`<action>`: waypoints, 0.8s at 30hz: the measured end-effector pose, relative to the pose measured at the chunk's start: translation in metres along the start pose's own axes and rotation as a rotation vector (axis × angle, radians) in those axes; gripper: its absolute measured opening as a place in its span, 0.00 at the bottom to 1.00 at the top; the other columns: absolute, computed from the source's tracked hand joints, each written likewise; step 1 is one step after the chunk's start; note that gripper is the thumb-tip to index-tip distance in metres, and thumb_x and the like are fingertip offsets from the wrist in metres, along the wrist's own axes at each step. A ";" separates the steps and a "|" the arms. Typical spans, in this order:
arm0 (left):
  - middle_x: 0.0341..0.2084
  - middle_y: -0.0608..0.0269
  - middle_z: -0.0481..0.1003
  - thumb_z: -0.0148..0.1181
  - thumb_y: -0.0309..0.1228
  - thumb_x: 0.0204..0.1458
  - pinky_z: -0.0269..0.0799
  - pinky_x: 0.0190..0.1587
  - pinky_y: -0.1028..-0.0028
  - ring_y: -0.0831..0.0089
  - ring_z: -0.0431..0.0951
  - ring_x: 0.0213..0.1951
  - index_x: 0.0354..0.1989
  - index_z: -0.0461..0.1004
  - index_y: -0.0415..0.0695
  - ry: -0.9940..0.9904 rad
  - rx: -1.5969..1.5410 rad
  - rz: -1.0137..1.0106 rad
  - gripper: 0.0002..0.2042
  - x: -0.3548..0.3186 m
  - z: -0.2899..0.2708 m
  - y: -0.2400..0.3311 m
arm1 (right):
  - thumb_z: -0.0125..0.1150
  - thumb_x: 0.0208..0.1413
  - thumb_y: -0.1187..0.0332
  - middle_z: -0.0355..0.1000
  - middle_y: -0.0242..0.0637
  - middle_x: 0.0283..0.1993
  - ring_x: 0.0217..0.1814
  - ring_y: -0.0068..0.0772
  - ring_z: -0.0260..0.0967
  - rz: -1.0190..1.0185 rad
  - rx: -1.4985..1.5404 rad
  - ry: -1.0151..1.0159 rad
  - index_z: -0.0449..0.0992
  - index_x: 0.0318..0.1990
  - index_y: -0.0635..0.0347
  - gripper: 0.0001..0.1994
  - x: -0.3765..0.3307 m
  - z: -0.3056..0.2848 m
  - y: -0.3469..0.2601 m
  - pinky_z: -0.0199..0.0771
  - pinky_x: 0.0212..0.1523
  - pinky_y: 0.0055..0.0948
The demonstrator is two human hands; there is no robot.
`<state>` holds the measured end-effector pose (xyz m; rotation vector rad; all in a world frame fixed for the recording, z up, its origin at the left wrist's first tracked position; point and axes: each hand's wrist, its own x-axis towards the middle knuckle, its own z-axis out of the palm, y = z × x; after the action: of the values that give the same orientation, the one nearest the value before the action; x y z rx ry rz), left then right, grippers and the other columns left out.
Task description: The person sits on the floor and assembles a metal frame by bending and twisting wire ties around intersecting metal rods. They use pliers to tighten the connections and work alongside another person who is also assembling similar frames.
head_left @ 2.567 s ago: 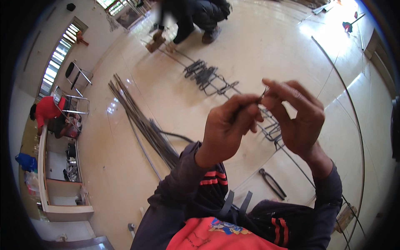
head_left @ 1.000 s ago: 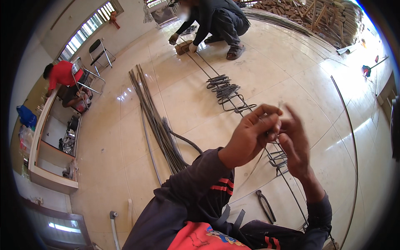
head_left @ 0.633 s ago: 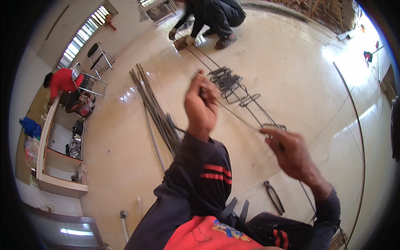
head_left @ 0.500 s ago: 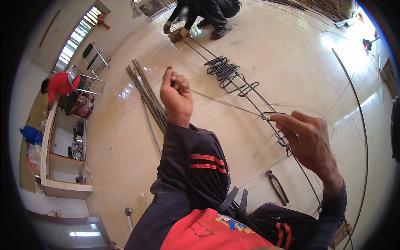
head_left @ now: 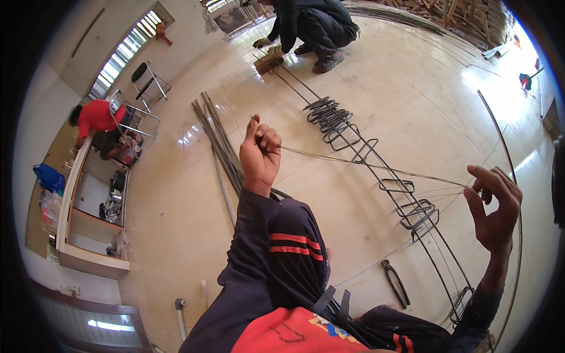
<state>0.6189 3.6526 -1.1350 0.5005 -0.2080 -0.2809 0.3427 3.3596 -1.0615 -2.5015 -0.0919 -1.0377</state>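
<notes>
I view both bare hands through the head camera. The left hand is curled closed, grasping the thin wire strands. The right hand is raised at the far end of the strands, its thumb and forefinger slightly apart; I cannot tell whether they grip. The wire strands extend between the two hands, above the steel bar frame. A bunch of bent stirrups sits on the frame, ahead and to the right of the left hand. I locate the pincers on the floor, nearer the body than the right hand and to its left. The rod bundle lies left of the left hand. Well ahead of both hands, a co-worker crouches beside a block.
</notes>
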 end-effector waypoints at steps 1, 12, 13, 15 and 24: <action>0.19 0.72 0.57 0.46 0.30 0.61 0.50 0.22 0.80 0.81 0.52 0.20 0.42 0.67 0.43 -0.004 0.009 0.005 0.07 0.000 0.000 0.000 | 0.61 0.35 0.82 0.67 0.33 0.21 0.20 0.26 0.62 0.027 0.032 -0.014 0.76 0.35 0.64 0.14 -0.002 -0.004 0.000 0.58 0.20 0.24; 0.18 0.72 0.55 0.47 0.29 0.60 0.49 0.22 0.81 0.82 0.52 0.19 0.43 0.67 0.40 -0.031 0.149 -0.002 0.07 -0.006 0.016 -0.007 | 0.61 0.45 0.82 0.68 0.35 0.24 0.21 0.22 0.61 -0.016 -0.129 0.153 0.76 0.32 0.65 0.06 0.001 0.002 0.031 0.55 0.20 0.20; 0.18 0.73 0.55 0.47 0.29 0.60 0.48 0.21 0.81 0.83 0.52 0.18 0.43 0.67 0.40 -0.032 0.165 0.009 0.07 -0.006 0.015 -0.006 | 0.60 0.47 0.81 0.67 0.36 0.25 0.22 0.23 0.61 0.201 -0.087 0.076 0.75 0.31 0.66 0.03 0.001 0.006 0.029 0.58 0.22 0.21; 0.18 0.73 0.54 0.47 0.28 0.59 0.47 0.21 0.81 0.83 0.51 0.18 0.42 0.67 0.40 -0.030 0.186 0.035 0.07 -0.004 0.014 -0.008 | 0.58 0.43 0.83 0.70 0.40 0.25 0.23 0.31 0.65 0.368 -0.011 -0.196 0.75 0.28 0.65 0.05 -0.014 0.020 0.054 0.65 0.26 0.28; 0.16 0.76 0.55 0.47 0.30 0.59 0.44 0.17 0.82 0.85 0.49 0.15 0.39 0.69 0.41 0.134 0.308 0.179 0.07 -0.001 0.002 -0.005 | 0.69 0.41 0.72 0.74 0.32 0.24 0.21 0.29 0.70 0.132 0.790 -1.041 0.79 0.25 0.58 0.04 -0.009 0.014 -0.021 0.65 0.19 0.26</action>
<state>0.6162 3.6475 -1.1361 0.7977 -0.1649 -0.0388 0.3408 3.3854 -1.0682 -1.9731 -0.5108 0.3985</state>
